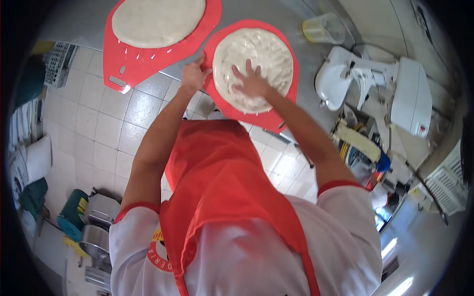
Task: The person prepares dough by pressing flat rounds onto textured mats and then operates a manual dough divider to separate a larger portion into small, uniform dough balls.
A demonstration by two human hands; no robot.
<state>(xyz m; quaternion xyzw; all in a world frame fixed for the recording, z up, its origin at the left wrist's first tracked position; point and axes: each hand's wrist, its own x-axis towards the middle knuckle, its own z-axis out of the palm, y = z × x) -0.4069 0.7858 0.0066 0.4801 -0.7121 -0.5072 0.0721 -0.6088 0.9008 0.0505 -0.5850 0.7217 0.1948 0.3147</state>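
A round, pale piece of dough [279,56] lies on a red board [295,91] at the edge of the metal counter, its top dimpled by finger marks. My right hand [252,81] rests on the dough just left of its middle, with spread fingers pressing into the surface. At the board's left edge, my left hand [194,75] grips the rim, with the fingertips partly hidden. Farther left lies a second red board [112,61], with a slotted handle end jutting past the counter's edge. On it is another flat dough piece [158,22], smoother on top.
A clear plastic jug [323,28] with something yellow in it stands at the back right. Right of the boards is a white appliance [335,79] on the metal counter [311,64]. A grey crate [60,64] sits far left, above the tiled floor [103,123].
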